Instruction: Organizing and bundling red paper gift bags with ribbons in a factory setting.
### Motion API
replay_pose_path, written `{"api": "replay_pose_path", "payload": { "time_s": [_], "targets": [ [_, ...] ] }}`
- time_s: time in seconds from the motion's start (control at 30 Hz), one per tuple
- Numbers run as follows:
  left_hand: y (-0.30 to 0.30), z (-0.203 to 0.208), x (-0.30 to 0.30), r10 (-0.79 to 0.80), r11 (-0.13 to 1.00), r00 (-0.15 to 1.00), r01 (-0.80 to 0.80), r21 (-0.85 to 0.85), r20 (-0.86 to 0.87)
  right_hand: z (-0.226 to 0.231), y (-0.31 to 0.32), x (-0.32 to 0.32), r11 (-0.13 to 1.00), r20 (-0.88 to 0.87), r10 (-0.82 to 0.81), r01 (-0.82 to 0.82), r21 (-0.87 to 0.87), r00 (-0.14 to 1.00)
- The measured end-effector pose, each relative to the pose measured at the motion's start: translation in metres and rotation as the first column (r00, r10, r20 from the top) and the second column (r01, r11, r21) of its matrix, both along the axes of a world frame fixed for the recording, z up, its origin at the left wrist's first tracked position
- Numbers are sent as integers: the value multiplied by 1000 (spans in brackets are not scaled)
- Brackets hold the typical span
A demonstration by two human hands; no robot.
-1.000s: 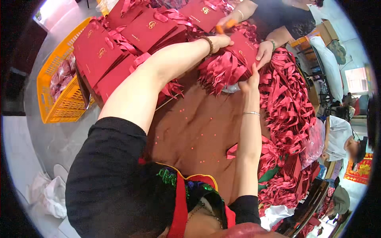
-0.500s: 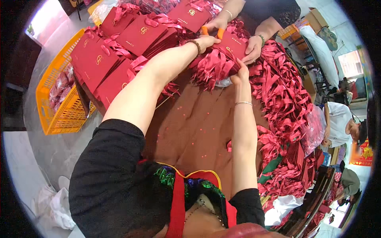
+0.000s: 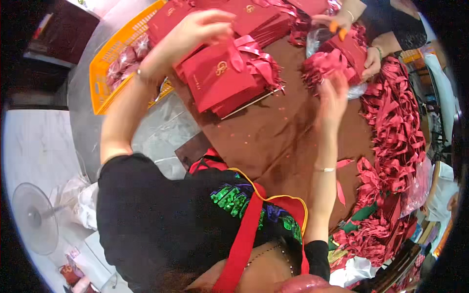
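Observation:
My left hand (image 3: 207, 28) is raised over a stack of red paper gift bags with ribbon handles (image 3: 215, 78) at the left of the table. Its fingers are stretched out and hold nothing. Slightly blurred, my right hand (image 3: 334, 93) has its fingers up and apart, just below a bundle of red bags with ribbon handles (image 3: 346, 46); whether it touches the bundle is unclear. Across the table, a co-worker's hand with orange finger covers (image 3: 337, 22) and that person's other hand (image 3: 372, 61) are at this bundle. Clear plastic (image 3: 317, 41) shows beside it.
More red bags (image 3: 256, 17) are stacked at the far side. A heap of red ribbon handles (image 3: 395, 112) runs down the right of the brown-covered table (image 3: 273, 132). A yellow crate (image 3: 100, 90) with wrapped red items stands at the left, and a fan (image 3: 34, 218) is at lower left.
Both my hands have come off the bundle that the co-worker still holds. My left hand has swung left over the stacked bags; my right hand has drawn nearer to me. The view has shifted left.

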State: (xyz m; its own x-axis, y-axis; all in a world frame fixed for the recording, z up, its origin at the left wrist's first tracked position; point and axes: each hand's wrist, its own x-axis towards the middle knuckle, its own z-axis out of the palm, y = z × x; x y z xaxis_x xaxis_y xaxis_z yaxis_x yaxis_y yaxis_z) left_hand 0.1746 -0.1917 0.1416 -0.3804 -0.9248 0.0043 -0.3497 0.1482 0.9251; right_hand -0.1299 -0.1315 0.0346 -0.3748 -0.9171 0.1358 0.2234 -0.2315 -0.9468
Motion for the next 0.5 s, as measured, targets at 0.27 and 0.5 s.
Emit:
{"api": "replay_pose_path", "payload": {
  "time_s": [0.27,0.5],
  "targets": [
    [114,-140,18,780,623,551,-728,286,-297,-3,-41,78,774,97,585,-590,229,805],
    [81,-132,5,564,779,627,-188,598,-538,-29,-45,101,726,-265,667,-529,439,696]
  ]
}}
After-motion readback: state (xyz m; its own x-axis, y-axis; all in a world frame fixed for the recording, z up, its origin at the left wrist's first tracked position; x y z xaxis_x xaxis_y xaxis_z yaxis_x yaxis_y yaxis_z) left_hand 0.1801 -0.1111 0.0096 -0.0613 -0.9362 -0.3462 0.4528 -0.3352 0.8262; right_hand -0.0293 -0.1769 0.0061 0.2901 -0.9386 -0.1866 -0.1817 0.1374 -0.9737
